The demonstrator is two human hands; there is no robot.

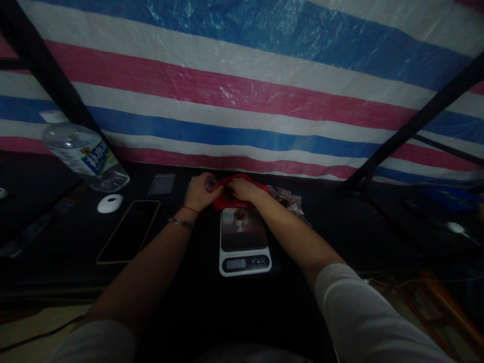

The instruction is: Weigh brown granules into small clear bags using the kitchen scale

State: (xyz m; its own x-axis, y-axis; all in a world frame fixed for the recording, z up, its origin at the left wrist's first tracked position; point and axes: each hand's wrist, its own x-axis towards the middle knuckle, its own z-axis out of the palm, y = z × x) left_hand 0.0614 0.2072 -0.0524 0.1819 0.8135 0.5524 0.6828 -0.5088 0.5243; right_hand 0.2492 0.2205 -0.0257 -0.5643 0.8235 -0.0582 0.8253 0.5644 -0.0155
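Both my hands reach to the far side of a dark table, just behind a small white kitchen scale (244, 242). My left hand (200, 190) is closed around a small round thing I cannot make out, right next to a red bag (234, 200). My right hand (242, 189) lies on top of the red bag with its fingers curled into the plastic. A small cup-like object (239, 218) stands on the scale's platform. The scale's display (236, 263) is lit.
A phone (128, 231) lies face up left of the scale, with a white round lid (110, 203) and a clear water bottle (85, 154) beyond it. A small clear zip bag (162, 184) lies near the striped tarp wall (242, 91). Crumpled clear wrappers (289, 199) sit right of the red bag.
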